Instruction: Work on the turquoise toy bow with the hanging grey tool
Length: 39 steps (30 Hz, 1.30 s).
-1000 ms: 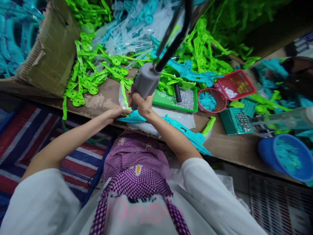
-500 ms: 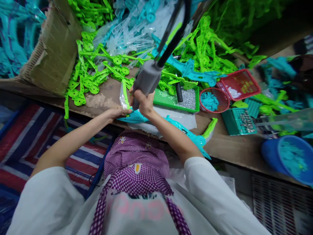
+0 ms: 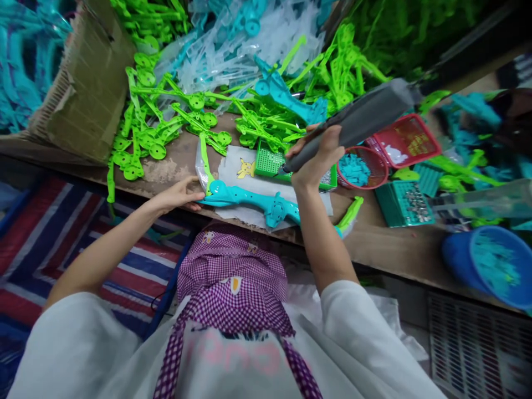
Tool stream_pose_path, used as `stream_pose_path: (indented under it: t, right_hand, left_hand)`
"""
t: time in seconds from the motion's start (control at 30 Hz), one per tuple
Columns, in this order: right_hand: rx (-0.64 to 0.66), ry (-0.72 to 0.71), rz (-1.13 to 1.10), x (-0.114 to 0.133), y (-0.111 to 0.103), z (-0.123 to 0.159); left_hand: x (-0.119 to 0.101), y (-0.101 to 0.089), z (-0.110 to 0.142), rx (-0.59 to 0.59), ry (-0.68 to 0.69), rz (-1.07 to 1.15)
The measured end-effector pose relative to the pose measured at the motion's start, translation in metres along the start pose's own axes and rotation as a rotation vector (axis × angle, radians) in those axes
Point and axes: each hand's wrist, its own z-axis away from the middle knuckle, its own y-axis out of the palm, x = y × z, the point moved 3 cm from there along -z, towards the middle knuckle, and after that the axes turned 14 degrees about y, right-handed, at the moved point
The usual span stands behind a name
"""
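A long turquoise plastic toy part (image 3: 249, 198) lies on a white sheet at the near edge of the wooden bench (image 3: 386, 249). My left hand (image 3: 178, 194) rests with its fingers pressed on the left end of that part. My right hand (image 3: 318, 158) is wrapped round a grey powered screwdriver (image 3: 357, 119), held tilted with its tip over the green screw tray (image 3: 270, 162), to the right of the part.
Heaps of green plastic pieces (image 3: 174, 116) and pale blue pieces cover the back of the bench. A cardboard box (image 3: 83, 88) stands at the left. At the right are red baskets (image 3: 405, 141), a teal tray (image 3: 401, 202) and a blue tub (image 3: 488, 263).
My right hand has lifted the screwdriver off the left end of the turquoise part and swung it right, over the green tray. My left hand stays on the part.
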Motion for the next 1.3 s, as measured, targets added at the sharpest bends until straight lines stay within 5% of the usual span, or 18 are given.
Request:
stream_pose_path:
  t: [0.43, 0.77, 1.1, 1.3]
  right_hand:
    - [0.115, -0.028, 0.147, -0.016, 0.020, -0.044]
    - [0.025, -0.014, 0.198, -0.036, 0.017, -0.069]
    - [0.108, 0.040, 0.263, -0.047, 0.026, -0.074]
    - [0.035, 0.043, 0.203, -0.052, 0.022, -0.074]
  left_hand:
    - [0.007, 0.001, -0.010, 0.014, 0.057, -0.029]
    - [0.003, 0.003, -0.011, 0.005, 0.043, -0.065]
    - [0.005, 0.004, -0.012, -0.004, 0.068, -0.118]
    - [0.008, 0.003, -0.012, 0.008, 0.094, -0.110]
